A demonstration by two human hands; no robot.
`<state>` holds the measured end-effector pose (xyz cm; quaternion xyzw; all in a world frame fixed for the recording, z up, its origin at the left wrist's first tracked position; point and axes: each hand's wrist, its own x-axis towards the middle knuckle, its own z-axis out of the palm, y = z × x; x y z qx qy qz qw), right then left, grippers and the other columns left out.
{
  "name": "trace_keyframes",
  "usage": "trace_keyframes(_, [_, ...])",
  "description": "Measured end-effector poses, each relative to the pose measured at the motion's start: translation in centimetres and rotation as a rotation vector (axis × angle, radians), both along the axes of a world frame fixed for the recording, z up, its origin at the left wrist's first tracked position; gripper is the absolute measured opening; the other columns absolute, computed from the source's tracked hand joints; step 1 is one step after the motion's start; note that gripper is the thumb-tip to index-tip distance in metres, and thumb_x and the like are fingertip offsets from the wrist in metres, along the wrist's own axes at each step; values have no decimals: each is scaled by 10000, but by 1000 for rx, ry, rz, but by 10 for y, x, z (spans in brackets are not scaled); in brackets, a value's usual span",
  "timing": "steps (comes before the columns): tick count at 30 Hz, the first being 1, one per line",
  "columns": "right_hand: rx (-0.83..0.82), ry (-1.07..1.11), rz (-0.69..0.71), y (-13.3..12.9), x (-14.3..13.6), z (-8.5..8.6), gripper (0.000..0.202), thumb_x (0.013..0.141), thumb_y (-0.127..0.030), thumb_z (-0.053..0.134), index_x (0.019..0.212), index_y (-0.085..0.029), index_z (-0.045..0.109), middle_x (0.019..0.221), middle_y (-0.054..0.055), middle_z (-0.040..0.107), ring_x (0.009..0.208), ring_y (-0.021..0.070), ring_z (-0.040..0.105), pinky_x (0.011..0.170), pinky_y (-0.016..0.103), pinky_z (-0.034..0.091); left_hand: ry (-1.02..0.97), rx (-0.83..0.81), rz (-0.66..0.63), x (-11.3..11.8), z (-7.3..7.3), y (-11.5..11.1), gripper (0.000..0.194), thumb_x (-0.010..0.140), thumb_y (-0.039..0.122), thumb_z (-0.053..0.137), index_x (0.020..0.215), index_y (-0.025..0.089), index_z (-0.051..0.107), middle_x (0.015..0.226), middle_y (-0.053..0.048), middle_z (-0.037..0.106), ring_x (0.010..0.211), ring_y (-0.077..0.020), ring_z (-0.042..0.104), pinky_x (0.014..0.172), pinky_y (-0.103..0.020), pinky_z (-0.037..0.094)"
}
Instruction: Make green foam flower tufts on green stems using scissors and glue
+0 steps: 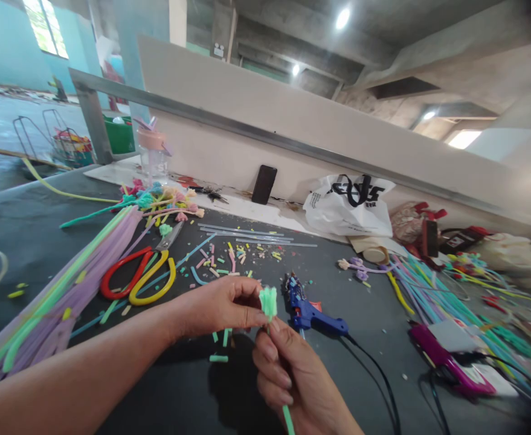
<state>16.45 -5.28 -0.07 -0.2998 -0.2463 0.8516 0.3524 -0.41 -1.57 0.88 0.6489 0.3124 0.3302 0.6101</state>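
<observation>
A green fuzzy flower head [269, 302] on a green stem [287, 420] is held upright near the middle of the view. My right hand [287, 368] is closed around the stem just below the head. My left hand [233, 305] pinches at the left side of the flower head with thumb and forefinger. Short green pieces [218, 359] lie on the dark table [179, 386] below my left hand. Right of my hands rests a blue glue gun [315, 317]. Scissors with red and yellow handles [151, 284] lie to the left.
A bundle of purple and green stems [70, 290] fills the left side. Clear sticks [265, 237] and cut scraps lie beyond my hands. Farther back are a phone [264, 184], a bottle [153, 154] and a white bag [349, 208]. A magenta device [446, 359] with cables sits right.
</observation>
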Motion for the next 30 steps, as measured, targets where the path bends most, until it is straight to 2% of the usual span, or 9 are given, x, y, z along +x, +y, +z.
trace_keyframes(6, [20, 10, -25, 0, -1, -5, 246, 829, -322, 596, 682, -155, 492, 521, -81, 418, 366, 7, 194, 316, 120, 161, -62, -76, -45, 2, -5, 1, 170, 743, 247, 633, 843, 137, 549, 724, 20, 541, 689, -109, 499, 634, -216, 397])
trace_keyframes(13, [81, -12, -66, 0, -4, -13, 230, 825, -316, 604, 703, -178, 466, 538, -77, 471, 352, 12, 215, 304, 128, 180, -11, 9, 9, 4, -12, 2, 120, 788, 256, 577, 817, 152, 524, 720, 32, 507, 685, -104, 466, 624, -212, 388])
trace_keyframes(17, [98, -11, -70, 0, -6, -14, 216, 818, -291, 614, 714, -181, 459, 555, -76, 487, 352, 11, 213, 304, 128, 190, 44, 39, 7, 3, -12, 2, 121, 817, 274, 536, 845, 156, 531, 708, 35, 509, 634, -95, 450, 578, -208, 380])
trace_keyframes(24, [134, -21, -113, -1, -7, -13, 160, 843, -267, 577, 757, -183, 471, 576, -64, 500, 381, 21, 206, 314, 125, 202, 7, 0, 1, 3, -9, 2, 147, 762, 270, 615, 833, 159, 550, 733, 30, 563, 696, -108, 510, 646, -210, 403])
trace_keyframes(30, [181, -48, -131, -2, -9, -17, 147, 848, -254, 566, 766, -185, 466, 578, -62, 511, 370, 19, 220, 310, 122, 219, 0, -21, -3, 4, -10, 2, 142, 772, 277, 605, 817, 163, 534, 709, 33, 567, 686, -113, 535, 650, -216, 405])
